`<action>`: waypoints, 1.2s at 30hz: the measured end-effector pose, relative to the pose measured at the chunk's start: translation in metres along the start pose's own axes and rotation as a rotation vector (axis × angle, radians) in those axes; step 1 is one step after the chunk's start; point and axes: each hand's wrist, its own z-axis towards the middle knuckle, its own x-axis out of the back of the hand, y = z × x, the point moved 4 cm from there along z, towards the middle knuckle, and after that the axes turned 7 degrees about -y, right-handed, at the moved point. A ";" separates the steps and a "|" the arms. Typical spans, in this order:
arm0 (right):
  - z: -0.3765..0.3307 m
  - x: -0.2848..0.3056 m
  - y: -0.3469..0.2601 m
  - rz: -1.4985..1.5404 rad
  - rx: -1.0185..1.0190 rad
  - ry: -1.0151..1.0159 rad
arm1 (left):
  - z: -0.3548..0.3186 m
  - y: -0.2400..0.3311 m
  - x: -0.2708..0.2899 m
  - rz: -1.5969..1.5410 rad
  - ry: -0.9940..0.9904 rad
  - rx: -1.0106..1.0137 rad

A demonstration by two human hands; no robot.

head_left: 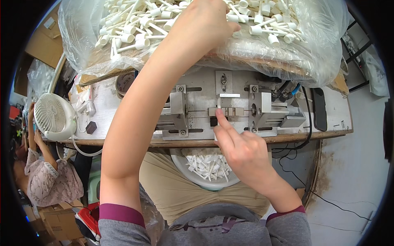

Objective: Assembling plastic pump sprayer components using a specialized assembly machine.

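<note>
A heap of white plastic ribbed caps with long stems lies in a clear plastic bag. My left hand reaches into the heap at the top of the view; its fingers are mostly hidden, so what they hold cannot be told. My right hand is at the metal fixture. Its index finger is stretched out, the tip touching a small white stem piece at the fixture's centre block. The other fingers are bent beneath the hand. Metal clamp units, the left one and the right one, flank the block.
A white basin with several white stemmed pieces sits at my lap below the table edge. A small fan stands left. A black phone and black cable lie right. Another person is at far left.
</note>
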 end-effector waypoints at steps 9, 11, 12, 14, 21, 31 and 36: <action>0.005 0.006 0.007 0.042 0.026 0.012 | -0.032 0.018 0.007 -0.123 -0.026 -0.042; 0.006 0.013 0.011 0.123 0.019 -0.023 | -0.062 0.023 0.007 -0.110 0.167 -0.228; 0.006 0.019 0.013 0.165 0.018 -0.042 | -0.084 0.015 0.001 -0.051 0.365 -0.430; 0.009 0.034 0.033 0.352 -0.019 -0.019 | -0.116 0.012 -0.003 -0.104 0.367 -0.484; 0.072 0.090 0.108 -0.061 -0.076 0.606 | -0.201 0.000 -0.074 -0.047 0.161 -0.417; 0.120 0.103 0.104 0.351 -0.636 -0.110 | -0.190 0.000 -0.105 0.189 0.146 -0.306; 0.082 0.084 0.105 0.436 -0.175 0.309 | -0.186 0.004 -0.100 0.210 0.119 -0.340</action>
